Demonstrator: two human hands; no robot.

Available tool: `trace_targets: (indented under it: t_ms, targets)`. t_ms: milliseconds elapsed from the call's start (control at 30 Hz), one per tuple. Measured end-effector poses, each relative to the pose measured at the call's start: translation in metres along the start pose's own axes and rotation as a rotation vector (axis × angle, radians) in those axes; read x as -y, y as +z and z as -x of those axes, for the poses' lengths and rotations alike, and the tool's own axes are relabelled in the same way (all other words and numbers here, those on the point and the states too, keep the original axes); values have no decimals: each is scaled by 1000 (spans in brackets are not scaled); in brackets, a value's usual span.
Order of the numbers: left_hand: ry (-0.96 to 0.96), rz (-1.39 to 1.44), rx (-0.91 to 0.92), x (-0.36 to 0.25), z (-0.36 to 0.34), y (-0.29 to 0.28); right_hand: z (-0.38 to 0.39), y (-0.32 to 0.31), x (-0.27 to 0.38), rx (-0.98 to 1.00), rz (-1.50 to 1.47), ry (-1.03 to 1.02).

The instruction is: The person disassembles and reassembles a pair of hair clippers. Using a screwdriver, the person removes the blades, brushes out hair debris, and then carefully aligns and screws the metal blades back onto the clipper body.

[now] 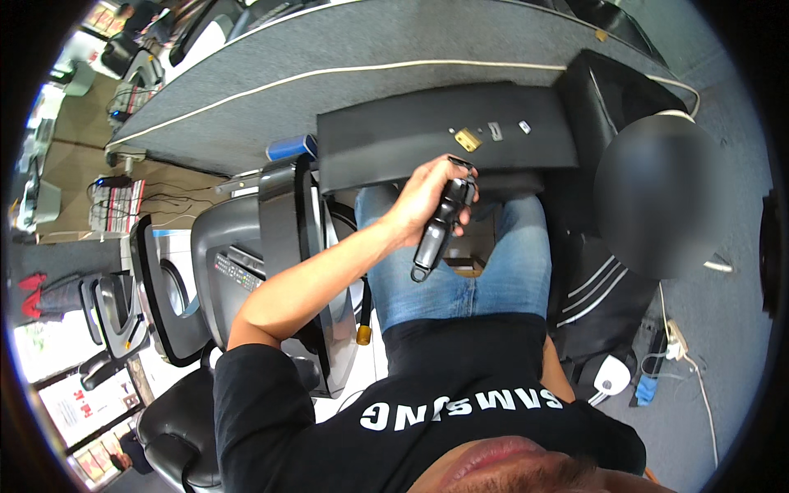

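Observation:
My left hand [423, 201] is wrapped round a black hair clipper [444, 222], held above my lap. Its head points away from me, and a hanging loop shows at the near end. Just beyond the hand, on a black padded bench top [378, 140], lies a gold-coloured metal clipper blade [468, 139]. Beside it are a flat silver slotted piece [495, 131] and a small whitish piece [525, 127]. Tiny bits, perhaps screws, lie close by. Only part of my right forearm [557, 374] shows at my side; the hand is hidden.
To the left stands a black and grey chair [226, 222] with a remote control [238, 269] on it. A blue object [292, 148] sits by the bench's left end. A white cable [370, 69] runs behind the bench. At right, a blurred round shape [657, 197] covers part of a black seat.

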State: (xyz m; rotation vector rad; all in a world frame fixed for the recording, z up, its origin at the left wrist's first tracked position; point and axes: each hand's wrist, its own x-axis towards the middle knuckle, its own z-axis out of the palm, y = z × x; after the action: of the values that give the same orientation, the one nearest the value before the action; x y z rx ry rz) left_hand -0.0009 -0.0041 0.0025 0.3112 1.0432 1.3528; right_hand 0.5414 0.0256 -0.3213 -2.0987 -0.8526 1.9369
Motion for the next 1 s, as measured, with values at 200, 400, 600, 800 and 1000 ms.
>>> trace_targets:
  t_ms: [200,400,600,800,1000]
  targets:
    - [18,-11,2,-5,-2,-2,-1,-5,5,-83,22,-22]
    - [54,-2,-48,-3,-4,-11,110,25,104,-144,344,-147]
    - [65,27,-62,-4,-7,-12,191,89,186,-66,62,-634]
    - [44,21,-61,-6,-7,-8,177,159,217,172,-53,-874]
    - [64,24,-84,-4,-8,-12,115,232,247,12,144,-894]
